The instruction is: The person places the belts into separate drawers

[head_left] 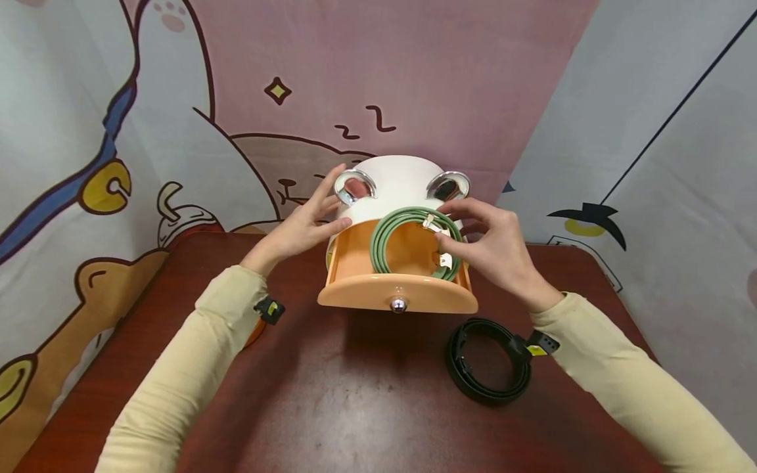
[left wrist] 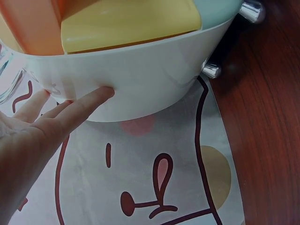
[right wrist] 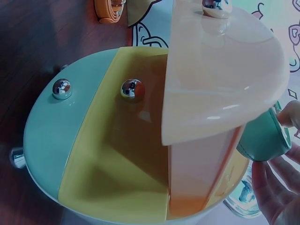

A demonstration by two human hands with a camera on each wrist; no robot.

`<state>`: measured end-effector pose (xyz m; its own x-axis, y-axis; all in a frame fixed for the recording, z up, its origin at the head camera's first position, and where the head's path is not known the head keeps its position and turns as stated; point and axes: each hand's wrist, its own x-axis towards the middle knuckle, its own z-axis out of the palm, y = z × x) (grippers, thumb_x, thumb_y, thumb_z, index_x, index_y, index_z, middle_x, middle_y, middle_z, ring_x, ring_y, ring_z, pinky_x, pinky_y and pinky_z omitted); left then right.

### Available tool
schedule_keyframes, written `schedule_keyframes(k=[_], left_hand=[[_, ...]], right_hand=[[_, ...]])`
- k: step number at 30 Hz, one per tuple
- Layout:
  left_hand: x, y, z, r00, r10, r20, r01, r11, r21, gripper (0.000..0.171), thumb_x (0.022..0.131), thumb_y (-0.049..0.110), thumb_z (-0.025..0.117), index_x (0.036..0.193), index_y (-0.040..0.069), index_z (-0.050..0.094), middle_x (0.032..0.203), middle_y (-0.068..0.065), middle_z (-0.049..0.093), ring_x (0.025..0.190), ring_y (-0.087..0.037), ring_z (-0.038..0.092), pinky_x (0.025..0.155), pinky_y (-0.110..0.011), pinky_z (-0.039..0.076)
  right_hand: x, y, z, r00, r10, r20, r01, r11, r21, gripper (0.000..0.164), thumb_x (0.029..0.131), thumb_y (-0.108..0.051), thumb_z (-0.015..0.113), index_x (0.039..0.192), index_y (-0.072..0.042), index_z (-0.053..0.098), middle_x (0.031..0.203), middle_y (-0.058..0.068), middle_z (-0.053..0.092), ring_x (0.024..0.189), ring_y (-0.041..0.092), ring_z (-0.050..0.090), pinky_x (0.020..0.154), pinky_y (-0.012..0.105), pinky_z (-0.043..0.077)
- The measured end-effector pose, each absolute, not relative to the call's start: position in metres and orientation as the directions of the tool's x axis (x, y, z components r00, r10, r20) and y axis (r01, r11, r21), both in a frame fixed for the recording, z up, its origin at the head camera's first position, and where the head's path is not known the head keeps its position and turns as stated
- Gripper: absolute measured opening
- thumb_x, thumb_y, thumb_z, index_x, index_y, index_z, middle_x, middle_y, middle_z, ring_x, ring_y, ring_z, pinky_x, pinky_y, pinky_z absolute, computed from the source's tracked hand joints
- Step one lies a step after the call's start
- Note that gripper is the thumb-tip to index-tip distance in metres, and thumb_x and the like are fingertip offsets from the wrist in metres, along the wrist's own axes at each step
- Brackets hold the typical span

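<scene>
My left hand (head_left: 300, 228): straight fingers touch white box (head_left: 402, 184) | my right hand (head_left: 495, 246) pinches rolled green belt (head_left: 379, 246), partly in orange drawer (head_left: 355, 293); drawer front (head_left: 437, 294) hides its bottom | black belt (head_left: 487, 396) is on table (head_left: 343, 414), near right sleeve (head_left: 621, 374)

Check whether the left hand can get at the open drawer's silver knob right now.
Probably yes: the left hand holds nothing, its fingers just touching the white casing, and nothing shows in front of the silver knob.

A red-brown table (head_left: 367, 420) carries a white drawer unit (head_left: 396, 177), centre frame. A black belt (head_left: 495, 395) lies lower right; an orange belt (head_left: 255, 335), left.
</scene>
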<state>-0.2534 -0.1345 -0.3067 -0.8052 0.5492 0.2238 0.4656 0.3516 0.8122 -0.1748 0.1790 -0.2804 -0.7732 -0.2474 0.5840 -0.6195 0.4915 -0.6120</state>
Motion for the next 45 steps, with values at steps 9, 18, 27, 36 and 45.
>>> schedule_keyframes(k=[9,18,27,36,45], left_hand=[[-0.252,-0.134,-0.306,-0.810,0.543,0.222,0.459,0.351,0.816,0.083,0.097,0.023,0.060,0.153,0.045,0.003,0.152,-0.018,0.031,0.137,-0.028,0.034,0.107,-0.054,0.029],[-0.253,-0.133,-0.308,-0.802,0.559,0.211,0.454,0.341,0.823,0.106,0.086,0.015,0.075,0.153,0.043,-0.002,0.155,-0.015,0.026,0.140,-0.027,0.028,0.105,-0.055,0.032],[-0.253,-0.134,-0.311,-0.771,0.594,0.231,0.466,0.279,0.840,0.109,0.084,0.000,0.070,0.153,0.043,-0.002,0.155,-0.022,0.022,0.141,-0.028,0.024,0.104,-0.053,0.033],[-0.255,-0.134,-0.310,-0.765,0.608,0.213,0.473,0.304,0.827,0.109,0.082,-0.004,0.064,0.154,0.036,-0.007,0.157,-0.020,0.015,0.143,-0.030,0.018,0.105,-0.053,0.032],[-0.255,-0.133,-0.309,-0.760,0.605,0.239,0.529,0.360,0.768,0.113,0.078,-0.006,0.064,0.153,0.037,-0.008,0.156,-0.020,0.019,0.140,-0.031,0.025,0.106,-0.048,0.032]], right_hand=[[-0.172,0.181,-0.281,-0.784,-0.241,0.572,-0.605,0.499,-0.620,0.029,0.080,-0.008,0.078,0.108,-0.009,0.071,0.101,0.002,0.069,0.076,0.012,0.064,0.071,0.021,0.052],[-0.172,0.182,-0.282,-0.784,-0.243,0.571,-0.605,0.502,-0.618,0.029,0.080,-0.009,0.078,0.109,-0.010,0.071,0.102,0.001,0.069,0.077,0.012,0.065,0.071,0.020,0.052],[-0.172,0.184,-0.284,-0.789,-0.245,0.563,-0.600,0.503,-0.622,0.029,0.080,-0.010,0.078,0.109,-0.010,0.070,0.101,0.002,0.069,0.077,0.014,0.065,0.069,0.021,0.052],[-0.173,0.185,-0.288,-0.778,-0.276,0.565,-0.620,0.489,-0.614,0.030,0.080,-0.007,0.079,0.109,-0.008,0.071,0.100,0.003,0.069,0.078,0.014,0.065,0.070,0.020,0.052],[-0.175,0.184,-0.293,-0.755,-0.294,0.586,-0.642,0.511,-0.571,0.029,0.080,-0.007,0.078,0.108,-0.007,0.072,0.101,0.001,0.068,0.079,0.013,0.061,0.070,0.023,0.052]])
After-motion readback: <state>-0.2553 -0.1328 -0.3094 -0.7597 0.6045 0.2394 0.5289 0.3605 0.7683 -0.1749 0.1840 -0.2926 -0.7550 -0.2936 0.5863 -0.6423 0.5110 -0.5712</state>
